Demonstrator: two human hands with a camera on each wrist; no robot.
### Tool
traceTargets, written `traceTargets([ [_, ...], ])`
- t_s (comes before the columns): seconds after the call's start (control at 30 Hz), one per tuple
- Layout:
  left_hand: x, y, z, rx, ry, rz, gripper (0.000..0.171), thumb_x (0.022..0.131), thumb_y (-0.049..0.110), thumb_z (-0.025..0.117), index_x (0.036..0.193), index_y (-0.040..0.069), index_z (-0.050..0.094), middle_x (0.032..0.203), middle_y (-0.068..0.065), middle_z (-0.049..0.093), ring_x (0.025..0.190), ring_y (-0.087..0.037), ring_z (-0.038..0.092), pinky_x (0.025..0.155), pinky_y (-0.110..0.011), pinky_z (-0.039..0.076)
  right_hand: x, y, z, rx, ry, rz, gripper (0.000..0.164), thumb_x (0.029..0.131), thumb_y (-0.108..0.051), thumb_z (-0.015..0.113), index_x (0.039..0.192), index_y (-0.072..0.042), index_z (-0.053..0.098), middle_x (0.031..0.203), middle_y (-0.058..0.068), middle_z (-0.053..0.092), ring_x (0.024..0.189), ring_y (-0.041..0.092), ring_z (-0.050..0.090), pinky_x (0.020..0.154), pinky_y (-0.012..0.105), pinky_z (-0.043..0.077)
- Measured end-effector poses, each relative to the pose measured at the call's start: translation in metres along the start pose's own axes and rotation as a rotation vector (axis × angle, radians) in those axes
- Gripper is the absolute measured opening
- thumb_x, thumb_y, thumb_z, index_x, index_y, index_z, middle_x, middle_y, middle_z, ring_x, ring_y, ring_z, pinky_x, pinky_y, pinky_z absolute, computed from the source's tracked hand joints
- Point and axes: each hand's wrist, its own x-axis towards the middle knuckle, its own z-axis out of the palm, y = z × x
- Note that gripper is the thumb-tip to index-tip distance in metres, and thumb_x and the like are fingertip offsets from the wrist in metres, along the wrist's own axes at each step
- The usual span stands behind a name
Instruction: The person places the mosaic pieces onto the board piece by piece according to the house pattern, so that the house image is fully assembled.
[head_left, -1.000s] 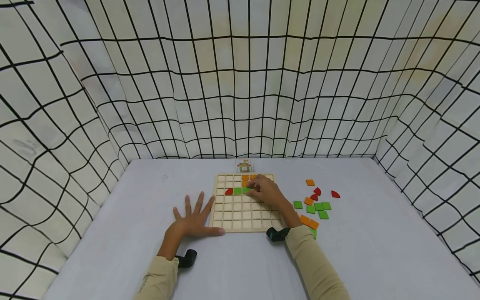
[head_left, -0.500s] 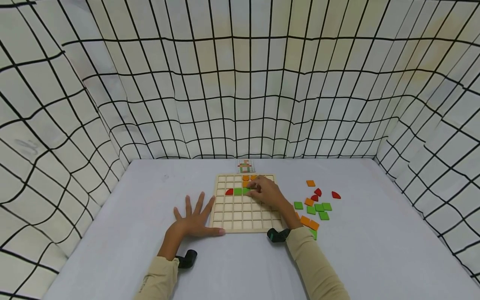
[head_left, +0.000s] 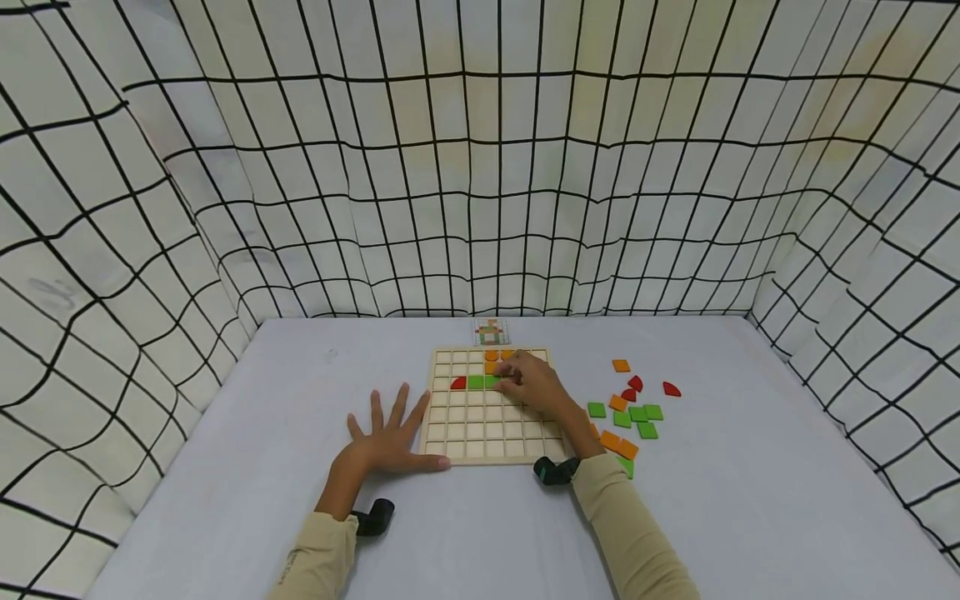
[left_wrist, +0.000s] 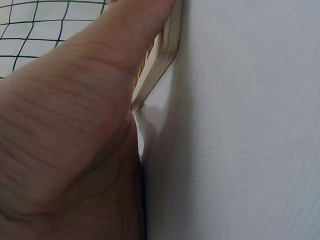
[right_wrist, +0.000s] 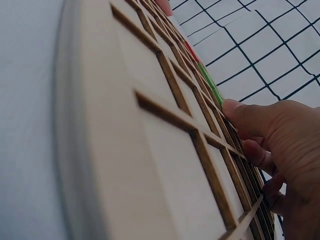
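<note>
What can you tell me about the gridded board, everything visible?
The pale, wood-looking board lies flat on the white table, ribs dividing it into square cells inside a plain rim. Its far part holds orange pieces, a red quarter-round piece and green pieces. The left hand appears to touch its near-left corner; the right hand hides some far-right cells.

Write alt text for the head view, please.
A right hand bends over colored pieces in a gridded board, while the left hand, fingers spread, rests at its near-left corner. Loose pieces lie to the right, a small card beyond.
</note>
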Motion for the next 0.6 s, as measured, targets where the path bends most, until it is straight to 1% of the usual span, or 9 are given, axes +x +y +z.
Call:
traceTargets([
  [0.13,0.0002,0.0005,0.0000,0.002,0.000,-0.001,0.117,0.072,0.078,0.064,0.159,0.020,0.010,0.164,-0.019,-0.008,0.143,-0.056,-0.020,0.099,-0.083,-0.006,-0.0005,-0.0003,-0.0014,0.011,-0.003,0.001,0.021,0.090,-0.030,0.072,0.104,-0.015,0.072,0.104,0.001,0.064,0.082,0.009,0.057,0.067,0.024,0.048],
  [0.5,0.0000,0.0002,-0.0003,0.004,0.004,0.000,0.117,0.072,0.077,0.064,0.158,0.019,0.011,0.164,-0.020,-0.007,0.143,-0.056,-0.019,0.099,-0.084,-0.006,-0.0027,0.0004,-0.0009,0.060,0.006,-0.008,0.023,0.090,-0.027,0.072,0.108,-0.013,0.071,0.104,0.001,0.064,0.083,0.010,0.059,0.069,0.025,0.049],
  [0.6,0.0006,-0.0002,0.0007,0.003,0.005,0.001,0.117,0.072,0.077,0.065,0.158,0.019,0.011,0.164,-0.020,-0.007,0.143,-0.056,-0.018,0.099,-0.084,-0.006,-0.0031,0.0016,-0.0009,0.077,0.011,-0.027,0.023,0.090,-0.024,0.072,0.108,-0.010,0.071,0.105,0.004,0.064,0.084,0.013,0.060,0.070,0.026,0.051],
])
